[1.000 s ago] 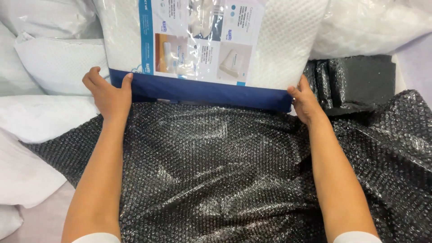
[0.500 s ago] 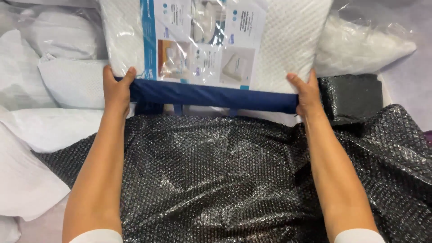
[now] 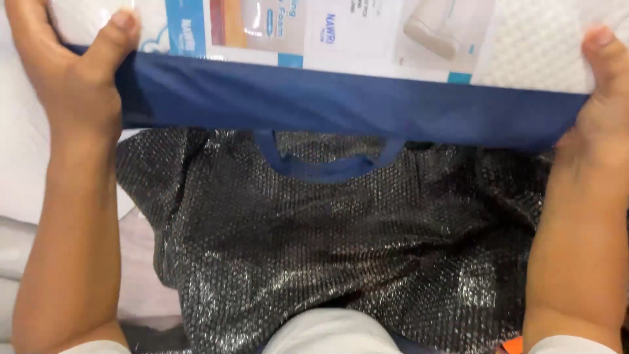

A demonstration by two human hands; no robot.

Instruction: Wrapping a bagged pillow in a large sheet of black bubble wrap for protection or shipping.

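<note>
I have my left hand (image 3: 72,85) and right hand (image 3: 599,111) clenched on the two ends of the packaged pillow (image 3: 341,72) (blue band along its edge), thumbs on top. A blue loop handle (image 3: 327,167) hangs between my fingers, over the black bubble wrap (image 3: 327,249).

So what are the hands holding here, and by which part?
Both hold the packaged pillow by its lower corners, at the dark blue edge: left hand at one end, right hand at the other, thumbs on the front face.
</note>
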